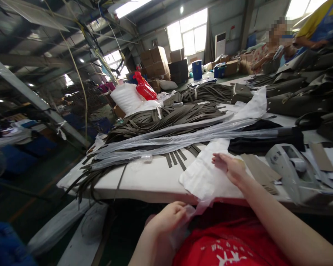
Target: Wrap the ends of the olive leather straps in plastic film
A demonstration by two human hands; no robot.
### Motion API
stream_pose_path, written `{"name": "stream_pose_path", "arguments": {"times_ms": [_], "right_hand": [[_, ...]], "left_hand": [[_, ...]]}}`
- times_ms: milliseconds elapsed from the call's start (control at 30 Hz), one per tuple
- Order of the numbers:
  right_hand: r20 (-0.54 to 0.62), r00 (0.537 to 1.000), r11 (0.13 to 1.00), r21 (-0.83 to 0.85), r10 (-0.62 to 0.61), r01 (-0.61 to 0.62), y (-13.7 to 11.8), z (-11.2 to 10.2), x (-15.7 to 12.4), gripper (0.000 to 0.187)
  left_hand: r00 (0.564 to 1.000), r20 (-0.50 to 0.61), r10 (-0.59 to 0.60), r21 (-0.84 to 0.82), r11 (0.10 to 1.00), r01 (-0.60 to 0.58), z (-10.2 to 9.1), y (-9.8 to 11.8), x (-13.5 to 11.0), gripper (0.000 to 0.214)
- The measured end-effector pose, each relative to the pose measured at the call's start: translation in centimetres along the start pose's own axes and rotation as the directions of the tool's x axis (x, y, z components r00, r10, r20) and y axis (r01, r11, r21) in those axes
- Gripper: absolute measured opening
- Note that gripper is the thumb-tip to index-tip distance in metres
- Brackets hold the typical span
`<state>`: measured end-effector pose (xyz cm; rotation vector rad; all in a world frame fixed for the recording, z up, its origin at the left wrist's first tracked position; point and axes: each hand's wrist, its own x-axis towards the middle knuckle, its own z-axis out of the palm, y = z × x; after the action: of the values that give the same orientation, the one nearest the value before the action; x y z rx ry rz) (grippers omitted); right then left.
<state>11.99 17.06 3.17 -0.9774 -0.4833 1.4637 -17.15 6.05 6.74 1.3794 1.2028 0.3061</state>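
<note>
At the table's front edge, my left hand (pixel 170 218) is closed on a crumpled translucent plastic film (pixel 202 205), which runs up to the table. The film meets a soft white sheet (pixel 202 173) lying on the tabletop; I cannot tell whether they are one piece. My right hand (pixel 230 168) is over the right side of this sheet with its fingers stretched out to the left. Whether its palm presses on the sheet is hidden. Just beyond lie long dark strips in clear plastic sleeves (pixel 166 138).
A tape dispenser (pixel 290 171) stands to the right by flat grey-brown pieces (pixel 259 170). Bundled dark straps (pixel 172 118) cover the table's far side. Dark bags (pixel 302 96) are piled at right, with two people (pixel 276 48) behind. A slanted metal post (pixel 39 96) rises at left.
</note>
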Motion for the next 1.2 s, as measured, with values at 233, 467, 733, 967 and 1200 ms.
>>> {"name": "stream_pose_path", "arguments": {"times_ms": [233, 467, 733, 967, 1200], "right_hand": [[0.547, 0.796, 0.877, -0.478, 0.259, 0.043, 6.1, 2.5, -8.2, 0.038], [0.615, 0.734, 0.807, -0.568, 0.288, 0.159, 5.5, 0.8, -8.8, 0.036], [0.349, 0.904, 0.862, -0.505, 0.247, -0.04, 2.0, 1.9, -7.5, 0.042], [0.513, 0.858, 0.704, -0.607, -0.006, 0.368, 1.8, 3.2, -7.6, 0.033], [0.585, 0.803, 0.632, -0.582, -0.112, 0.512, 2.2, 3.6, -7.8, 0.03]], "left_hand": [[0.984, -0.117, 0.133, -0.651, 0.738, -0.177, 1.9, 1.7, 3.6, 0.053], [0.956, -0.168, 0.241, -0.494, 0.819, -0.293, 2.1, 2.7, 2.8, 0.047], [0.879, 0.095, 0.468, 0.186, 0.859, -0.478, 2.3, 3.9, 1.3, 0.054], [0.884, -0.04, 0.467, -0.007, 0.884, -0.467, 2.8, 2.6, 1.8, 0.047], [0.864, -0.076, 0.498, 0.046, 0.867, -0.496, 4.1, 2.2, 2.8, 0.046]]}}
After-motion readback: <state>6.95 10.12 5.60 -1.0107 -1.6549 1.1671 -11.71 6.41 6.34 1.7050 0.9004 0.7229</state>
